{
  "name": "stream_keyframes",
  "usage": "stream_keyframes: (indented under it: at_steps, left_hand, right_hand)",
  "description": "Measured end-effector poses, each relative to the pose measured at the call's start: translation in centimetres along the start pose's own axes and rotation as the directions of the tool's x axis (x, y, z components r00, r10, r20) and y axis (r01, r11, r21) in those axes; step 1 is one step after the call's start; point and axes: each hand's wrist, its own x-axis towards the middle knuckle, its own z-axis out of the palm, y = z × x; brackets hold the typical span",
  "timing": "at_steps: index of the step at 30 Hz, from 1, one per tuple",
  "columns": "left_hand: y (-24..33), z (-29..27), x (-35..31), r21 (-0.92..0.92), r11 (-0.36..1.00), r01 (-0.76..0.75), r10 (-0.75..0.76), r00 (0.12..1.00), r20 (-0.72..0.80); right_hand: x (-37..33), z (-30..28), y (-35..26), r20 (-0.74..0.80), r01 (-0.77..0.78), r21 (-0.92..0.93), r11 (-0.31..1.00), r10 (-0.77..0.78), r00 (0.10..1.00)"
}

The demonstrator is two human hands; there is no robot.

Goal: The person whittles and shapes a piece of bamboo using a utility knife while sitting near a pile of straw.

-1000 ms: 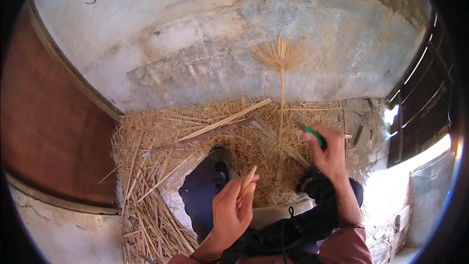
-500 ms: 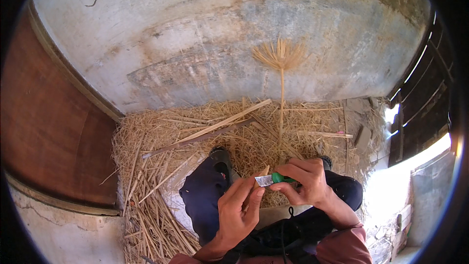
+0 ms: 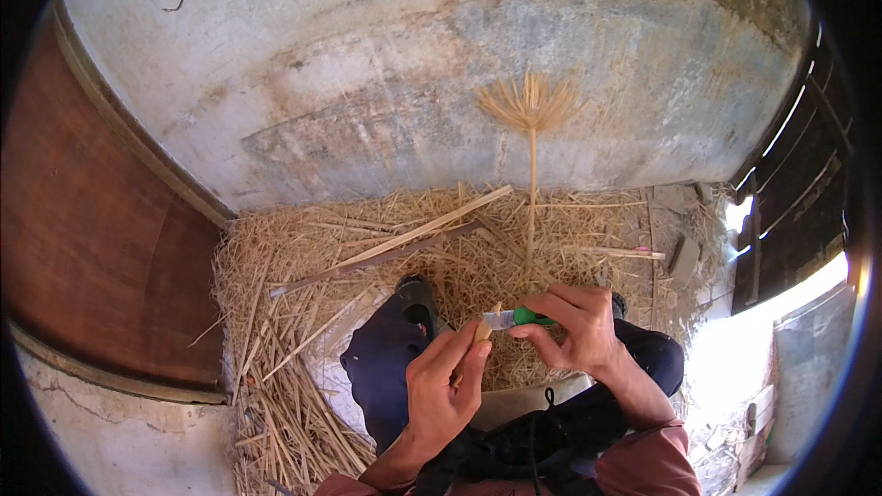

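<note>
Jutting from the pinching left hand (image 3: 446,388), a pale stick (image 3: 483,331) meets the blade (image 3: 498,321) of a green-handled knife (image 3: 524,315) gripped in the right hand (image 3: 589,338), above the straw (image 3: 570,220). Its tip looks narrowed, yet with steel against it the cutting seems unfinished. Loose strips (image 3: 299,418) lie near left; a fan-headed stalk (image 3: 532,156) stands far, before the wall (image 3: 367,55). The left hand hides much of the stick; I can't make out its lower end.

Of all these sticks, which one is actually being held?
The pale stick in the left hand, its tip at the knife in the right hand. The loose sticks lie on the floor; the fan-topped one stands before the wall.
</note>
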Motion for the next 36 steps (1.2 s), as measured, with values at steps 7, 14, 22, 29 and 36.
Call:
stream_keyframes:
  at_steps: [7, 14, 22, 29, 36]
  left_hand:
    - [1.2, -0.9, -1.5, -0.050, 0.990, -0.131, 0.135, 0.988, 0.076]
    - [-1.3, -1.5, -1.3, -0.460, 0.796, 0.392, -0.243, 0.905, 0.350]
    - [-0.7, -3.3, 0.5, -0.593, 0.753, 0.286, -0.085, 0.935, 0.344]
    - [-0.7, -4.5, 0.5, -0.655, 0.688, 0.313, -0.044, 0.919, 0.393]
    - [-0.2, -5.3, 0.4, -0.683, 0.629, 0.371, -0.018, 0.886, 0.464]
  right_hand:
    - [-1.2, -0.5, 6.1, -0.254, -0.388, -0.288, 0.876, 0.321, 0.912]
    - [0.6, -3.1, 4.0, -0.180, -0.387, 0.082, 0.919, 0.395, 0.901]
    - [-2.8, -2.6, 2.8, 0.088, -0.544, 0.107, 0.832, 0.538, 0.839]
    - [-11.3, -5.4, 7.1, -0.108, -0.619, 0.562, 0.548, 0.791, 0.602]
    - [-14.4, -5.7, 6.9, -0.200, -0.258, 0.912, 0.320, 0.893, 0.403]
